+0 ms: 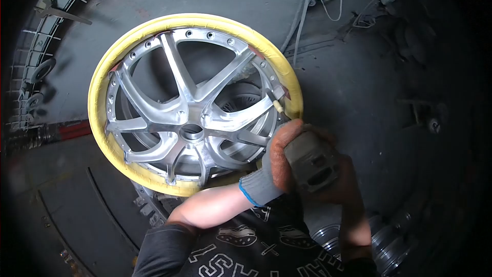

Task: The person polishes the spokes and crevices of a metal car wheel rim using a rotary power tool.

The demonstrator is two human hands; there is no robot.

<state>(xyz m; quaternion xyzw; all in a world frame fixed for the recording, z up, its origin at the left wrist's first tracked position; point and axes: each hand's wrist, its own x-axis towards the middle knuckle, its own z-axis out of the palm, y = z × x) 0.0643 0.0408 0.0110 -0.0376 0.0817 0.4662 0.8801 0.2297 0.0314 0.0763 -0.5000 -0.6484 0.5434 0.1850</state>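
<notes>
Nearest: person's left hand [282, 161], in a grey-and-orange work glove, grip curled around the front of a handheld rotary tool [310, 161]. Right hand [348, 177] at the tool's rear side, in shadow; finger closure cannot be told. Left forearm angles inward, wrist nearly straight; right forearm rises steeply. Tool tip [277, 105] points at the outer edge of the multi-spoke alloy wheel [190, 95], beside a spoke end; contact unclear. Judgement: tool work at the rim, calling for steady two-handed control. Yellow wrapping [95, 92] rings the wheel. Farther: cables [302, 18], wire rack [38, 41].
</notes>
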